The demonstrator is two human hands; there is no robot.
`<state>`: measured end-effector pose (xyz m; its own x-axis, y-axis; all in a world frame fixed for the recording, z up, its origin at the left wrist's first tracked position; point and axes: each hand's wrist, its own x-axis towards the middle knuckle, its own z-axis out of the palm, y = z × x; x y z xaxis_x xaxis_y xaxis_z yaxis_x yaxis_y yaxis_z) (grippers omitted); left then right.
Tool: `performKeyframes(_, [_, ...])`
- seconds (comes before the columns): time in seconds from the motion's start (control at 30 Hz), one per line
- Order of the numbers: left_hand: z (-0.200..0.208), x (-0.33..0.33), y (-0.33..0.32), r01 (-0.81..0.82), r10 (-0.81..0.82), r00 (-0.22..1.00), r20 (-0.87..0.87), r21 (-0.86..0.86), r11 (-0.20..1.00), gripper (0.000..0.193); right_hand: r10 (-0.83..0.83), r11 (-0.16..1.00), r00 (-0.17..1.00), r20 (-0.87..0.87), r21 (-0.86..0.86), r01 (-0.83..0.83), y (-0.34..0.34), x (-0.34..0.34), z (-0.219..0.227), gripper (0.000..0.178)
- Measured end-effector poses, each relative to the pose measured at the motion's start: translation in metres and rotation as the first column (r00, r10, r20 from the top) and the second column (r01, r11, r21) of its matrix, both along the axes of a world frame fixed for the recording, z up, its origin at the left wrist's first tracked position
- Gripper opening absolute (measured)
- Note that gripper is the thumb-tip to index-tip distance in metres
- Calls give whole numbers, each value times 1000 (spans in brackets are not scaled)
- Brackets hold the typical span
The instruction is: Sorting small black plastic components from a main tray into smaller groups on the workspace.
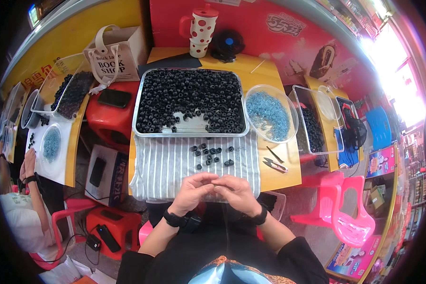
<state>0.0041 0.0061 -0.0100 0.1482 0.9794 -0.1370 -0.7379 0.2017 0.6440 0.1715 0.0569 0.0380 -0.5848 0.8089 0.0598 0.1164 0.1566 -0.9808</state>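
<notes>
My left hand and my right hand meet at the fingertips over the near edge of a grey-and-white striped cloth. Both are closed in a pinch. Whatever is between the fingers is too small or hidden to make out. Just beyond them, several loose black ring-like pieces lie on the cloth. A clear tray behind these is full of the same black pieces, with a bare patch near its front. To its right stands a round tub of small light-blue bits.
Thread snips and a slim dark tool lie right of the cloth. A dotted tumbler and a small black fan stand at the back. Pink chairs are at right. Another person's hand works at the left table.
</notes>
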Motion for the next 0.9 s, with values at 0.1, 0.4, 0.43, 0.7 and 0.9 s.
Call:
performKeyframes(0.1, [-1, -2, 1, -8, 8, 1000, 28, 34, 999, 24, -87, 996, 994, -59, -9, 87, -8, -6, -9, 18])
performKeyframes(0.4, [-7, -4, 0, -45, 46, 993, 105, -10, 999, 15, -219, 953, 976, 19, 221, 209, -1, -17, 3, 16])
performKeyframes(0.43, [-6, -4, -2, -38, 41, 993, 111, -28, 999, 14, -250, 956, 967, 52, 172, 238, 4, -12, 5, 15])
performKeyframes(0.7, [-10, 1, 1, -108, 105, 988, 115, 18, 994, 15, -424, 860, 833, 354, 447, 248, 88, 34, -13, 10])
performKeyframes(0.9, [-10, -2, 0, -81, 83, 992, 97, -21, 996, 17, -392, 888, 715, 579, 441, 129, 98, 21, -15, 14])
